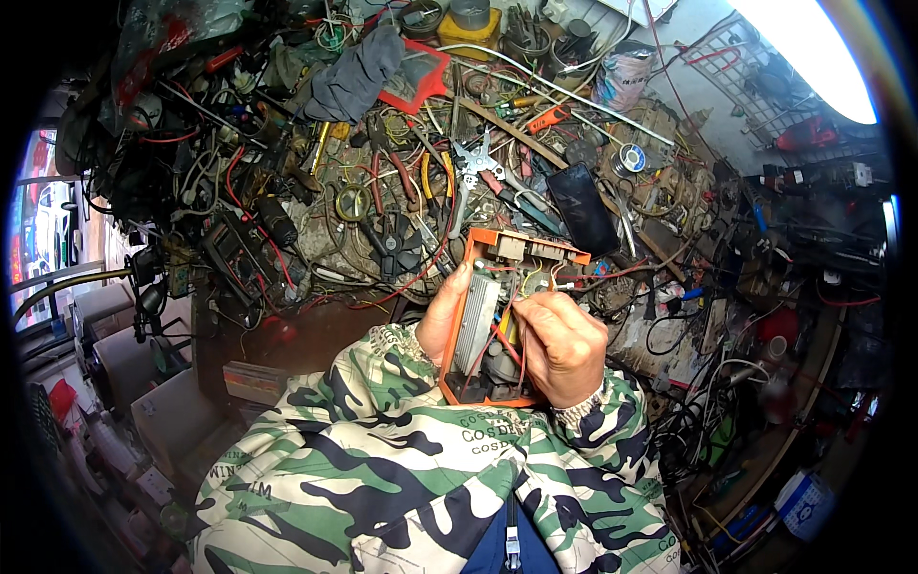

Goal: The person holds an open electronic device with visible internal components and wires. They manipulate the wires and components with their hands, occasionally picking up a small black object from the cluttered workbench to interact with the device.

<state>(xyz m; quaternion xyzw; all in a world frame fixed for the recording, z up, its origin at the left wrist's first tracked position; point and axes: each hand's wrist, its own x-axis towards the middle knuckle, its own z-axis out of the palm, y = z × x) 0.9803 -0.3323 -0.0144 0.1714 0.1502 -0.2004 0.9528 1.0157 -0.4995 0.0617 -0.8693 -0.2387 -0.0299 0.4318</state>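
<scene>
An orange open-topped device housing (pixel 461 330) is held tilted close to my body. Inside it are a grey finned heat sink (pixel 478 323), dark round parts and several thin wires. My left hand (pixel 442 316) grips the housing's left wall, thumb along the rim. Over its right side is my right hand (pixel 564 346), fingers pinched together above the wires. What sits between those fingertips is too small to make out. A red wire (pixel 508 342) runs inside the housing beside my right fingers.
The cluttered bench holds a black smartphone (pixel 583 210), silver locking pliers (pixel 470 165), red-handled pliers (pixel 390 163), a solder spool (pixel 631 158), a grey cloth (pixel 356 77) and a multimeter (pixel 239 253). Cables lie all around. A bright lamp (pixel 822 53) hangs at the upper right; cardboard boxes (pixel 177 416) stand at the left.
</scene>
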